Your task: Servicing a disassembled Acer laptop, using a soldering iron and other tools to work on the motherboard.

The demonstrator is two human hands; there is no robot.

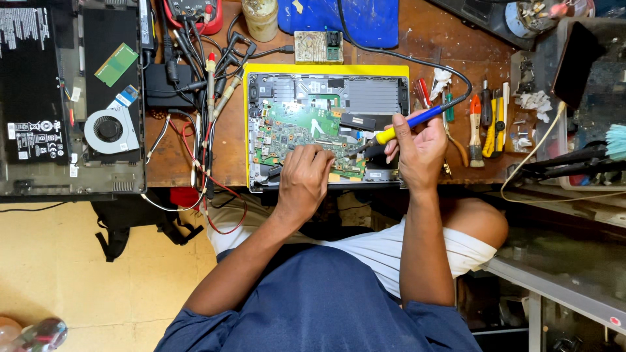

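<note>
The right hand [420,153] has its fingers clenched around a soldering iron [407,124] with a yellow and blue handle, its tip angled down toward the green circuit board [293,130] just left of those fingers. The left hand [305,179] rests curled on the board's near edge; whether its fingers pinch anything cannot be told (they are hidden). The board sits inside an opened laptop base [365,94] on the wooden worktop [228,143]. Pliers and screwdrivers [486,120] lie right of the right fingers.
</note>
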